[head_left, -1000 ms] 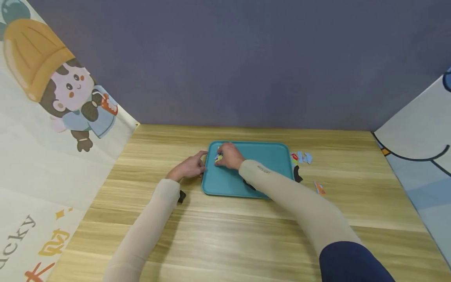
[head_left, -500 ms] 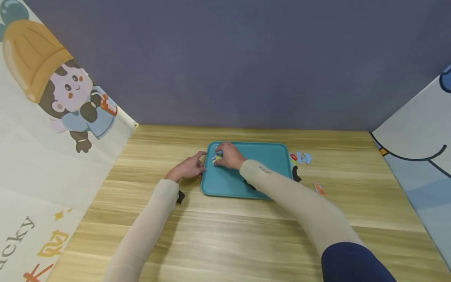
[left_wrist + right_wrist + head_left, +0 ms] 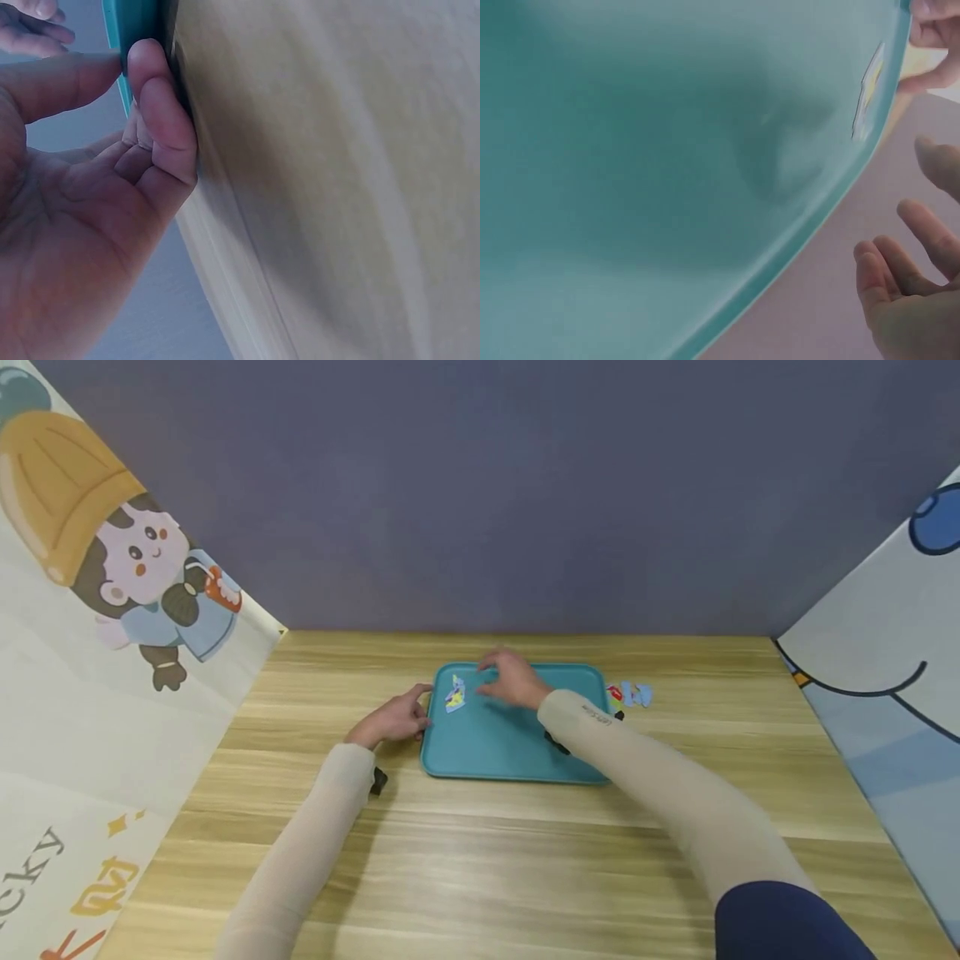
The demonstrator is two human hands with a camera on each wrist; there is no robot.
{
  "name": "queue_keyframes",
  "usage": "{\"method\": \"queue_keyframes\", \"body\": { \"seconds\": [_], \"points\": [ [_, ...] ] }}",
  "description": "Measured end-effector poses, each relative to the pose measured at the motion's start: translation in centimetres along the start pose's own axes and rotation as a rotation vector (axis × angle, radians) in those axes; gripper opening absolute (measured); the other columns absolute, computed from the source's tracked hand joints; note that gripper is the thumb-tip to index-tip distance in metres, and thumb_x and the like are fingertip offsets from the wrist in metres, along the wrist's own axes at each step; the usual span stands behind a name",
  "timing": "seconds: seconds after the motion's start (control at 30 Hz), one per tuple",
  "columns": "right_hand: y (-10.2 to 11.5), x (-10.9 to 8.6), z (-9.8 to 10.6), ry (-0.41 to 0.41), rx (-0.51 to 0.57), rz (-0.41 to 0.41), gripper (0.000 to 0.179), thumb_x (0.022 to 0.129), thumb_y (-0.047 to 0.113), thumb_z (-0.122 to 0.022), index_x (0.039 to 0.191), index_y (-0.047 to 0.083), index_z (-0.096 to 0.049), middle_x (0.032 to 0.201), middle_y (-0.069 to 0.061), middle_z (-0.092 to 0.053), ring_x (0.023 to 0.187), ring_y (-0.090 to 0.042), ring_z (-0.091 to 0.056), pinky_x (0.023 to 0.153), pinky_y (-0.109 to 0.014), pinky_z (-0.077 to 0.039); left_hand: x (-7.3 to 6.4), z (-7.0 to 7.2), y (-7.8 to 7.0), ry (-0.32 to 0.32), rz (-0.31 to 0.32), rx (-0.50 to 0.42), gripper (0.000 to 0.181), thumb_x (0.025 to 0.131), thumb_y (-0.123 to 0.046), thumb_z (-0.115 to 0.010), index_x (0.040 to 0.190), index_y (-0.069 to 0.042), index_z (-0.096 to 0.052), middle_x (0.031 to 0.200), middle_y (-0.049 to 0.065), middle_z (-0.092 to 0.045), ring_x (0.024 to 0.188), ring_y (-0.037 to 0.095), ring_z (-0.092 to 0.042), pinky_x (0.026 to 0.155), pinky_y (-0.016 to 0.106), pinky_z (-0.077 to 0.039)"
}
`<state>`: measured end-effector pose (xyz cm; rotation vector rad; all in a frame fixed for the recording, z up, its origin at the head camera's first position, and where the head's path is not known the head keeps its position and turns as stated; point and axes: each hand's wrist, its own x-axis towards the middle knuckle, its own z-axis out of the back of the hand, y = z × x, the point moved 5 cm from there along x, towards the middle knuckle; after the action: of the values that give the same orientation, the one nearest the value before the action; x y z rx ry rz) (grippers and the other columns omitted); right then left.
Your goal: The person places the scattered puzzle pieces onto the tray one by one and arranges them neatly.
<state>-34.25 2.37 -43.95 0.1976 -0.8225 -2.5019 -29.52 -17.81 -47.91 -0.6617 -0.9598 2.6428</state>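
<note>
A teal tray [image 3: 487,752] lies on the wooden table. My left hand [image 3: 396,718] holds its left rim; in the left wrist view the thumb and curled fingers [image 3: 165,116] meet at the teal edge. Near the tray's upper left corner lie small flat cut pieces [image 3: 455,695], like puzzle pieces, light blue, yellow and purple, close together. My right hand [image 3: 517,678] is over the tray's far side, just right of these pieces, its fingers [image 3: 930,236] loosely bent and holding nothing. The right wrist view shows the pieces [image 3: 868,91] near the rim, apart from this hand.
Right of the tray, more flat pieces [image 3: 636,694] in light blue and a red one [image 3: 615,692] lie on the table [image 3: 720,735]. A dark wall [image 3: 525,502] rises behind the table, with printed panels at both sides.
My right hand has let go of the flat pieces and moved right, leaving them on the tray. My left hand stays at the rim. The orange piece at the right is now out of sight.
</note>
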Motion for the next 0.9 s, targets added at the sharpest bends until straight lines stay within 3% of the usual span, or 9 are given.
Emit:
{"method": "queue_keyframes", "body": {
  "seconds": [0.27,0.63,0.9],
  "points": [
    [-2.7,-1.5,2.5,-0.008,0.02,-0.063,0.043,0.085,0.022,-0.073,0.122,0.003,-0.062,0.139,-0.013,-0.043,0.129,-0.031,-0.037,0.099,-0.044,-0.036,-0.1,0.0,0.0,-0.001,0.0,0.026,0.07,0.091,-0.008,-0.059,0.148,-0.005,-0.019,0.077,0.006,-0.063,0.066,0.017,-0.059,0.065,0.031,-0.045],
    [-5.6,-4.2,5.5,-0.031,0.009,-0.043,0.043,0.085,0.019,-0.073,0.122,0.0,-0.061,0.135,-0.018,-0.046,0.127,-0.035,-0.039,0.1,-0.046,-0.035,-0.4,0.0,-0.2,0.005,0.018,0.024,0.068,0.094,-0.01,-0.057,0.149,-0.007,-0.017,0.078,0.007,-0.062,0.065,0.019,-0.059,0.065,0.033,-0.044],
    [-8.3,-6.0,7.4,-0.056,0.036,-0.084,0.047,0.085,0.017,-0.072,0.125,-0.003,-0.057,0.138,-0.023,-0.041,0.128,-0.038,-0.037,0.101,-0.05,-0.032,-0.6,0.0,-0.5,0.012,0.014,0.018,0.069,0.093,-0.009,-0.056,0.149,-0.006,-0.016,0.08,0.007,-0.063,0.066,0.02,-0.059,0.065,0.034,-0.044]
  ]
}}
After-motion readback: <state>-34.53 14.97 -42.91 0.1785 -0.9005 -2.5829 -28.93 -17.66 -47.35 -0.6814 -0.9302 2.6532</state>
